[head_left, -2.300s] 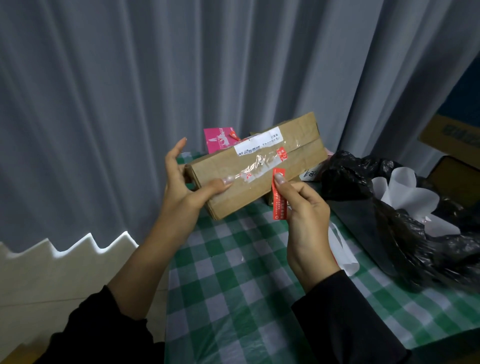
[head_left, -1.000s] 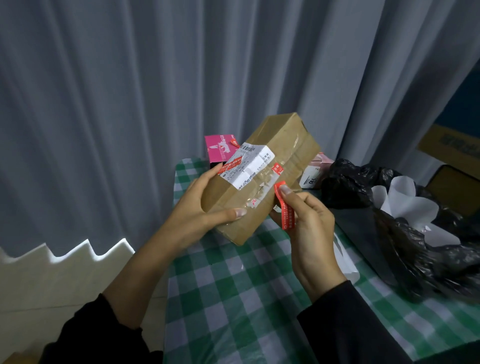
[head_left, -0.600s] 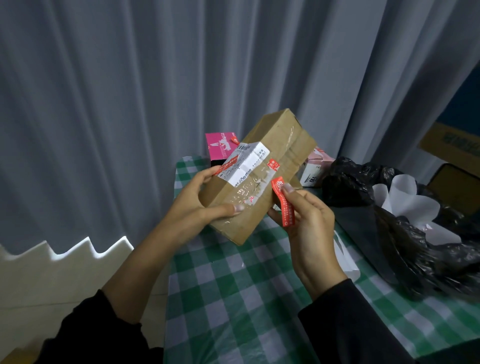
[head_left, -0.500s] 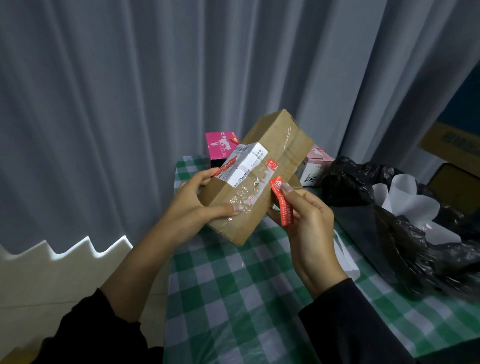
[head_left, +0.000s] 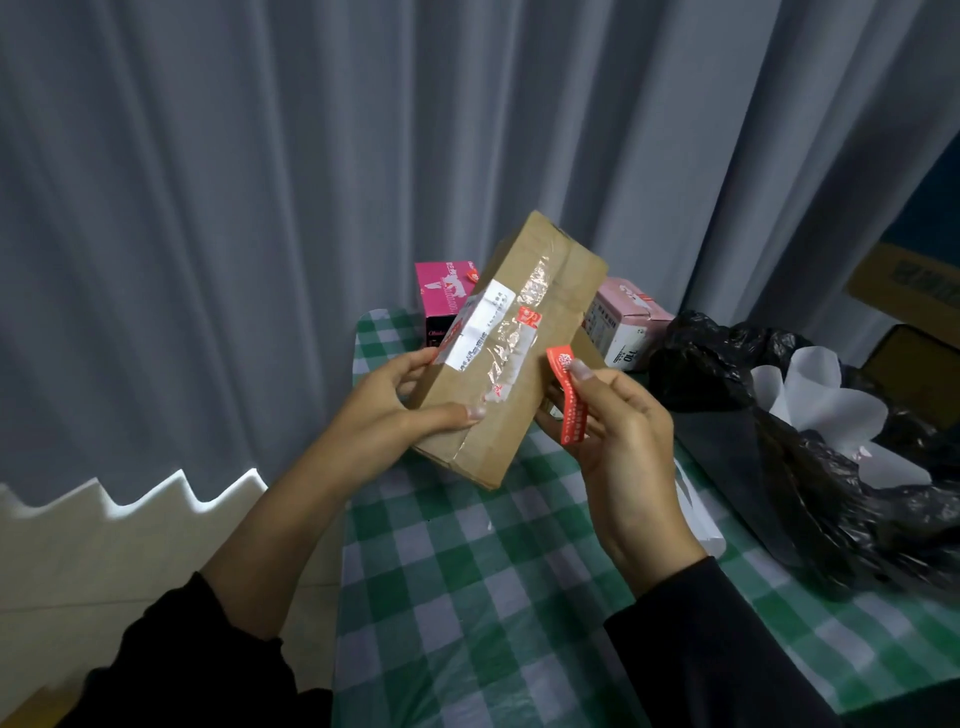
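Head view: left hand (head_left: 387, 410) grips cardboard box (head_left: 524, 374), tilted, held above green checked tablecloth (head_left: 467, 582). Right hand (head_left: 618, 431) pinches red tape strip (head_left: 570, 395) just beside the box. Behind: pink box (head_left: 441, 299), partly hidden by the parcel; pale carton (head_left: 623, 327). Right: black bag (head_left: 831, 483) with white paper (head_left: 826, 400). Grey curtain (head_left: 260, 208) at back.

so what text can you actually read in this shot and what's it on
"110", roughly, turned sideways: pale pink box.
Script starting "Ob", rest unclear: bright pink box.
White label on the cardboard parcel: print too small to read.
Red strip pinched by the right hand: white print too small.
Brown carton at far right: blurred.
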